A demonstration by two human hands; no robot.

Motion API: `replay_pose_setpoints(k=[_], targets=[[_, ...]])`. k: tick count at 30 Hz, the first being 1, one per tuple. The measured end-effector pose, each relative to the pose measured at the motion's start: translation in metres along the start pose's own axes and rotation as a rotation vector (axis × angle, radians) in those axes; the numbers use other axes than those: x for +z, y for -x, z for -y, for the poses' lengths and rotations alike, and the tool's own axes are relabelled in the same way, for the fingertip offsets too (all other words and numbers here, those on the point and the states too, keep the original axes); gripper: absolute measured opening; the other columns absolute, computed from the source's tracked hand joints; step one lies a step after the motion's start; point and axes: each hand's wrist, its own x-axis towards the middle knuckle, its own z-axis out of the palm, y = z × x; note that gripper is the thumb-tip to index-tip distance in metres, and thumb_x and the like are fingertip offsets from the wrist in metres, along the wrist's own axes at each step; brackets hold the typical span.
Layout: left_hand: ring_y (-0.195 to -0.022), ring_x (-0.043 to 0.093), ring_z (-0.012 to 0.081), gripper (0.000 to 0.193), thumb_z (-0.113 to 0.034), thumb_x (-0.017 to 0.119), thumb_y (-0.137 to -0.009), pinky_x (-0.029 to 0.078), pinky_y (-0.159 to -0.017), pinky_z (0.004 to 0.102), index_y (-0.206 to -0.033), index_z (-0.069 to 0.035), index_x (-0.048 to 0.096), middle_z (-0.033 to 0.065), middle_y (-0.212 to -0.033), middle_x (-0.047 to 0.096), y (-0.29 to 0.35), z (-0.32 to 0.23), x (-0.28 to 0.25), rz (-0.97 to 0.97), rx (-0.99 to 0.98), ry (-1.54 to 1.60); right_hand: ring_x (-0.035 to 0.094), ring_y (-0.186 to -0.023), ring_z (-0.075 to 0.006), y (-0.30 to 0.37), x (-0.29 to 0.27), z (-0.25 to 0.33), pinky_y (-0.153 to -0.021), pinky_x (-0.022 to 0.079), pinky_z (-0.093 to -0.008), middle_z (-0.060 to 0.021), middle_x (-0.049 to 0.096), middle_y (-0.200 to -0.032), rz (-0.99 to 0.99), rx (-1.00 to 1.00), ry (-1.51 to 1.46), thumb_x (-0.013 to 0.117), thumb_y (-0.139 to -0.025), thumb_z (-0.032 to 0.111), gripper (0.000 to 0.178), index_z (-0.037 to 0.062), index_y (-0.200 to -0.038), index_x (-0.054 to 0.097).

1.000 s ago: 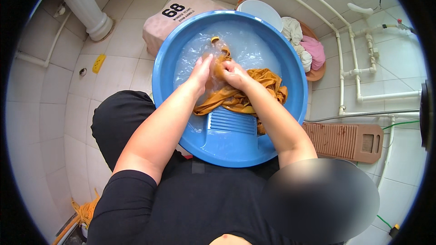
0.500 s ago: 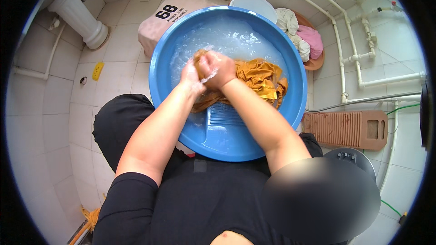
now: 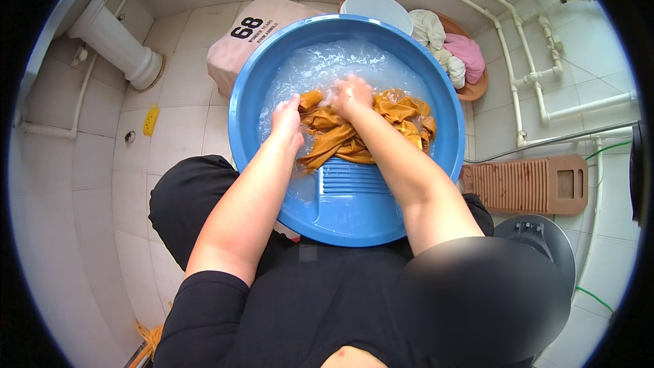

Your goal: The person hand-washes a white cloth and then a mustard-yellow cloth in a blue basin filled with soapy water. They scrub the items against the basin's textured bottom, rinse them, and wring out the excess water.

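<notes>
A wet mustard-yellow garment [image 3: 334, 138] lies bunched in cloudy water inside a blue washtub [image 3: 246, 61]. My left hand [image 3: 287, 120] is closed on a raised fold at the garment's left end, with the thumb uppermost. To its right, my right hand [image 3: 352, 97] is curled at the water's surface over the middle of the garment. Its fingers are partly blurred and wet, and whatever they grip is hidden. The garment spreads on both sides of the right wrist. Below it, the tub's ribbed washboard [image 3: 351, 178] slopes toward me.
A pale pink printed cloth [image 3: 228, 61] covers something behind the tub. Beyond stand a white basin [image 3: 378, 8] and a brown basin [image 3: 480, 87] with white and pink laundry. At right lie a brown washboard [image 3: 524, 185] and pipes [image 3: 507, 82]. A yellow item [image 3: 150, 121] sits left.
My hands have moved apart: the right went rightward, while the left keeps hold of the garment. More of the garment now shows between them, spread over the washboard's top edge.
</notes>
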Motion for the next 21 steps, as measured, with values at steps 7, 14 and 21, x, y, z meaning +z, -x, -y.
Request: replay_pose_setpoints(k=[7,14,21], targets=[[-0.092,0.054,0.0249,0.054,-0.034,0.062,-0.083,0.049,-0.076,0.0390,-0.126,-0.015,0.036,0.0100,-0.102,0.052,0.014,-0.010,0.005,0.334,-0.022,0.184,0.055,-0.090,-0.0320,0.089,-0.016,0.064,-0.082,0.044,-0.0364,-0.0141,0.055,-0.096,-0.517,-0.693,-0.713,0.069,-0.069,0.017,0.024,0.0047,-0.082,0.052],[-0.083,0.056,0.0213,0.029,-0.037,0.049,-0.090,0.050,-0.070,0.0394,-0.097,-0.008,0.051,0.0079,-0.091,0.056,0.033,0.000,0.018,0.295,-0.066,0.169,0.059,-0.071,-0.0370,0.052,0.003,0.037,-0.064,0.049,-0.0411,-0.0177,0.061,-0.081,-0.411,-0.006,-0.660,0.059,-0.077,0.032,0.024,0.0075,-0.073,0.060],[-0.066,0.050,0.0166,0.027,-0.036,0.047,-0.091,0.043,-0.061,0.0320,-0.078,-0.012,0.048,0.0035,-0.072,0.051,-0.016,0.013,-0.017,0.367,-0.050,0.117,0.060,-0.071,-0.0345,0.098,-0.006,0.067,-0.064,0.048,-0.0419,-0.0168,0.061,-0.078,-0.522,-0.385,-0.675,0.055,-0.079,0.028,0.023,0.0064,-0.072,0.059]])
